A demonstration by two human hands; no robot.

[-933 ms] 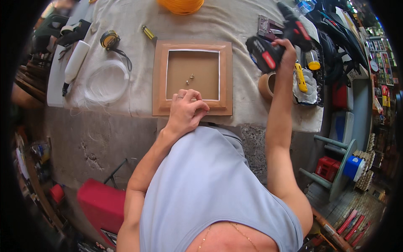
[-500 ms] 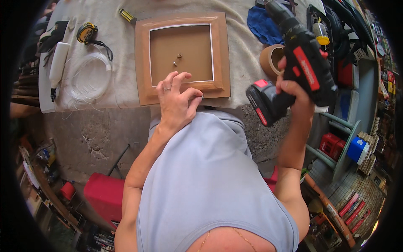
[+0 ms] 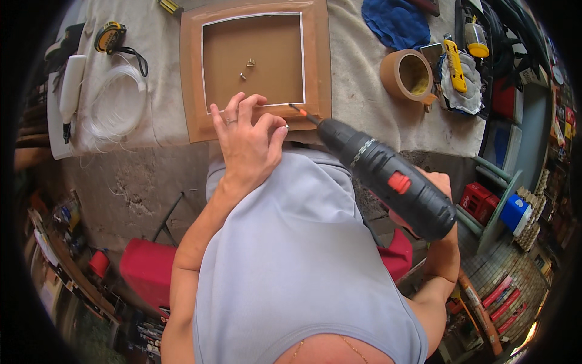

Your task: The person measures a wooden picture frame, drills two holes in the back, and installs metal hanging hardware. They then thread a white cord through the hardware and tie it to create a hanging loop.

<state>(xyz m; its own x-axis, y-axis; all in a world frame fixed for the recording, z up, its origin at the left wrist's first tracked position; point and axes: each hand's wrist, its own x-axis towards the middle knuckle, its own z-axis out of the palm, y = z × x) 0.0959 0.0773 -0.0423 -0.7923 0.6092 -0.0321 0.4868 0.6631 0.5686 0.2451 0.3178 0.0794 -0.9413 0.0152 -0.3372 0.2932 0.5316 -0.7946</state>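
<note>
A brown, tape-covered square frame (image 3: 316, 67) with a white inner edge lies at the table's front. Over its near side, my left hand (image 3: 247, 142) pinches a small screw (image 3: 287, 127) between thumb and forefinger, the other fingers loosely bent. Two loose metal screws (image 3: 242, 76) rest inside the frame. My right hand (image 3: 439, 182) grips a black and red cordless drill (image 3: 388, 173), its handle mostly hidden beneath the body. The drill points up and left, and its bit tip appears just beyond the pinched screw; whether it touches the frame I cannot tell.
On the left are a tape measure (image 3: 110, 37), a coil of clear line (image 3: 115, 103) and a white bottle (image 3: 72, 91). To the right lie a brown tape roll (image 3: 391, 76), a yellow utility knife (image 3: 454, 67) and a blue cloth (image 3: 394, 24). A red chair (image 3: 145, 273) is behind.
My right hand has brought the drill down and left, turning its bit toward the frame's near right corner. My left hand keeps its pinch. The view has shifted slightly.
</note>
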